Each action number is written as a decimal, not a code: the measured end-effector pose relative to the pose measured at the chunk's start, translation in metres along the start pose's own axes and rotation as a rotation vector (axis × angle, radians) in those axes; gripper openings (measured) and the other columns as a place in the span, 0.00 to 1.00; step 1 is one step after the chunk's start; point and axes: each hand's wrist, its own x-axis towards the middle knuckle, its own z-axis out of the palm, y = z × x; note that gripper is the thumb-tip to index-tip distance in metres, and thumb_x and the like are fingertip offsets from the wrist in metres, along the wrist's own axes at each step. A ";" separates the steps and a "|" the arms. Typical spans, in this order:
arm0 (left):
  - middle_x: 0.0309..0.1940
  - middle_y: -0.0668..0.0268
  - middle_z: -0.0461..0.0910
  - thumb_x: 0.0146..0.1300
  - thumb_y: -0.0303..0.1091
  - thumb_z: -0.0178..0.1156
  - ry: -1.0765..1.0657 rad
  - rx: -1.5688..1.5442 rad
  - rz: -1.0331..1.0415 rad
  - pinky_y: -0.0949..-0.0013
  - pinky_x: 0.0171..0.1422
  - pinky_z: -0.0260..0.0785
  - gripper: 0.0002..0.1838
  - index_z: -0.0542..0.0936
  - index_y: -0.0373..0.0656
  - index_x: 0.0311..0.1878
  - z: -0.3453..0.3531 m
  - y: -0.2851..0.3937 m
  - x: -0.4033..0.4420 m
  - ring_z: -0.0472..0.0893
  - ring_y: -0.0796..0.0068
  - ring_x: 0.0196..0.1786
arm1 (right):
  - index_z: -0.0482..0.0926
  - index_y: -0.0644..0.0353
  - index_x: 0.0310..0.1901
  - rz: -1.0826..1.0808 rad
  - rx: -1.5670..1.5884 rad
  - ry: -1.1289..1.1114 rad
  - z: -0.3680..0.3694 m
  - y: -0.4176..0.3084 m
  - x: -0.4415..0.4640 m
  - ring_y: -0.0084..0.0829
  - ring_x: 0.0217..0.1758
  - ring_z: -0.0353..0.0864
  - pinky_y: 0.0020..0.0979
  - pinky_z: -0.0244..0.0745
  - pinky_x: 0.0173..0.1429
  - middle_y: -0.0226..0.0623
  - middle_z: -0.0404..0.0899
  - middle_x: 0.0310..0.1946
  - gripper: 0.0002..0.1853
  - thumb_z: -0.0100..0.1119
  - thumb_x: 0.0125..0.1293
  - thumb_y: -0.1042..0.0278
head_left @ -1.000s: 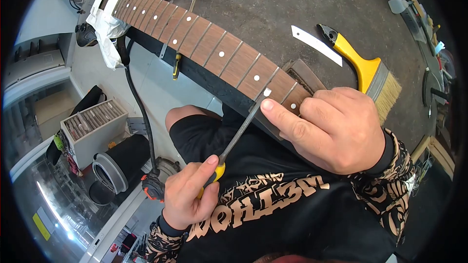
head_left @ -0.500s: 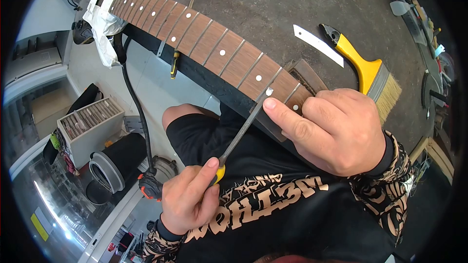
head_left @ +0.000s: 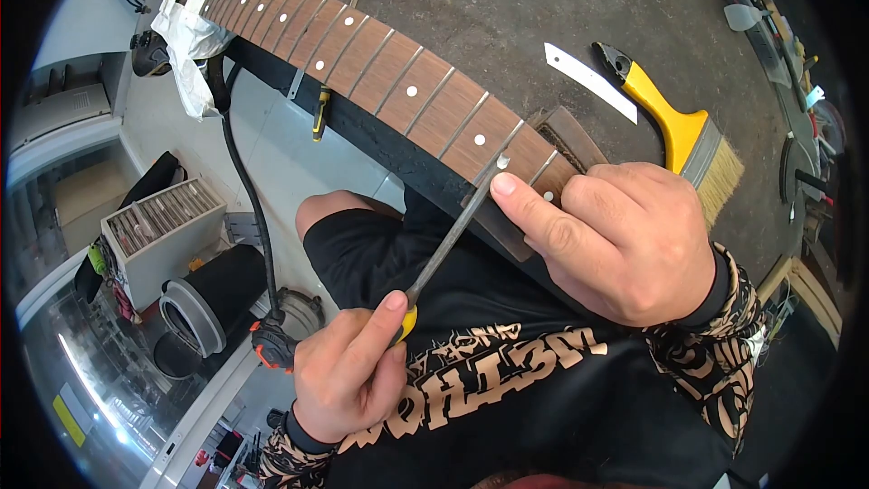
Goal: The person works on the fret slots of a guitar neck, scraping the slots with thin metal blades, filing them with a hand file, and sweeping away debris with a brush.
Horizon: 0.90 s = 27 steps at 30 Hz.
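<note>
A brown fretted guitar neck [head_left: 380, 72] with white dots runs from the upper left to the centre. My left hand [head_left: 351, 367] is closed around the yellow and black handle of a thin metal file [head_left: 448, 240]. The file's far end lies at the neck's edge, beside a fret near the wide end. My right hand [head_left: 615, 244] rests at that end, fingers curled, with the index fingertip against the file's tip; whether its curled fingers hold anything is hidden. Under the neck's end sits a brown block [head_left: 575, 136].
A yellow-handled brush [head_left: 670, 118] and a white curved strip [head_left: 590, 81] lie on the dark bench [head_left: 471, 0]. White covering [head_left: 190, 63] wraps the neck's far end. A black cord [head_left: 243, 172] hangs at left, near a box of flat pieces [head_left: 163, 226].
The view has shifted slightly, so the neck and floor items appear a little displaced. Both hands keep nearly the same pose, with the file still at the fret's edge.
</note>
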 end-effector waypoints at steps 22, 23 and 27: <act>0.31 0.59 0.79 0.59 0.16 0.70 0.012 -0.006 -0.006 0.62 0.32 0.69 0.38 0.85 0.34 0.78 0.002 0.003 0.001 0.77 0.62 0.27 | 0.92 0.65 0.68 0.015 0.014 -0.040 -0.005 -0.001 0.002 0.30 0.25 0.77 0.36 0.72 0.28 0.30 0.69 0.28 0.39 0.76 0.46 0.79; 0.30 0.59 0.75 0.59 0.16 0.69 0.019 -0.015 -0.006 0.61 0.32 0.65 0.39 0.84 0.35 0.78 0.002 0.002 0.001 0.74 0.61 0.26 | 0.92 0.65 0.68 0.016 0.014 -0.042 -0.005 -0.001 0.002 0.30 0.25 0.77 0.36 0.72 0.28 0.30 0.69 0.28 0.39 0.76 0.46 0.79; 0.30 0.59 0.76 0.60 0.16 0.69 0.008 -0.018 -0.010 0.61 0.32 0.66 0.38 0.84 0.35 0.78 0.002 0.003 0.002 0.75 0.61 0.26 | 0.91 0.66 0.68 0.014 0.015 -0.043 -0.005 -0.001 0.001 0.31 0.25 0.77 0.36 0.72 0.28 0.30 0.70 0.28 0.40 0.76 0.46 0.79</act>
